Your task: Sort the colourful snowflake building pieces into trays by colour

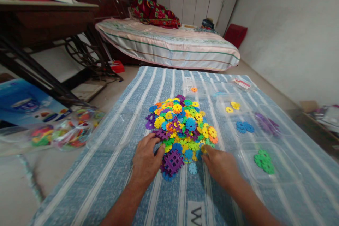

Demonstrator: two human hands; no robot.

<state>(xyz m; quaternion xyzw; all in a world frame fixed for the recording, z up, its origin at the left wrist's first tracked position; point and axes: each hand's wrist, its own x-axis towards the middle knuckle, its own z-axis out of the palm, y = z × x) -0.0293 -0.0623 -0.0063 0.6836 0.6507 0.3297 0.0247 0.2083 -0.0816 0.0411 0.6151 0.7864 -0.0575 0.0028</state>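
Observation:
A heap of flower-shaped plastic linking discs (pixel 190 123) in several colours lies on the striped cloth. My left hand (pixel 147 157) rests at the heap's left edge, thumb and fingers apart, fingertips by a purple lattice piece (pixel 162 134). Another purple lattice piece (pixel 173 161) lies at the heap's near side, right of that hand. My right hand (pixel 221 164) is at the near right edge, its fingers pinched on a yellow disc (pixel 203 148), partly hidden by the fingers. A light blue disc (pixel 193 168) lies between my hands.
Clear plastic trays on the right hold green discs (pixel 264 161), blue discs (pixel 245 127), purple pieces (pixel 267 124) and yellow discs (pixel 235 105). Farther back, one holds an orange disc (pixel 194 89). A bed (pixel 169 46) stands beyond; bagged toys (pixel 71 132) lie left.

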